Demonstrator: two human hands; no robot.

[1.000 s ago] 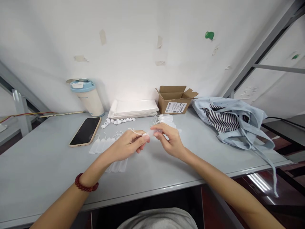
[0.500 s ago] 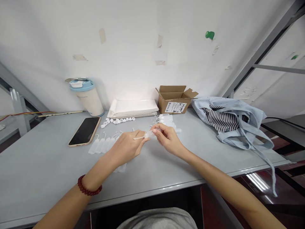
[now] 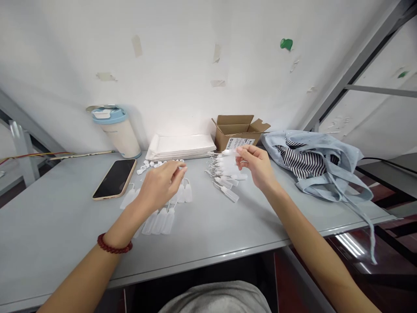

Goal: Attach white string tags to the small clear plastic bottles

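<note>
My right hand [image 3: 256, 163] pinches a translucent white bottle [image 3: 230, 152] by its end, over the top of a pile of several similar capped bottles [image 3: 230, 195] on the grey table. Over the left part of the table is my left hand [image 3: 163, 182], its thumb and forefinger bent towards each other near the small white caps [image 3: 146, 164]; whether anything is between them cannot be made out. Around and under this hand lie several more bottles [image 3: 167, 221] with thin white tips, partly hidden by it.
A phone [image 3: 115, 179] and a cup with a blue lid [image 3: 119, 132] are at the left. White packets [image 3: 182, 146] and an open cardboard box [image 3: 236, 132] stand along the wall. A light blue bag [image 3: 317, 163] lies at the right of the grey table [image 3: 208, 239].
My hands have moved apart from the bottle they both held. The right has gone right and up to the pile with a bottle; the left has drawn back leftward towards the caps.
</note>
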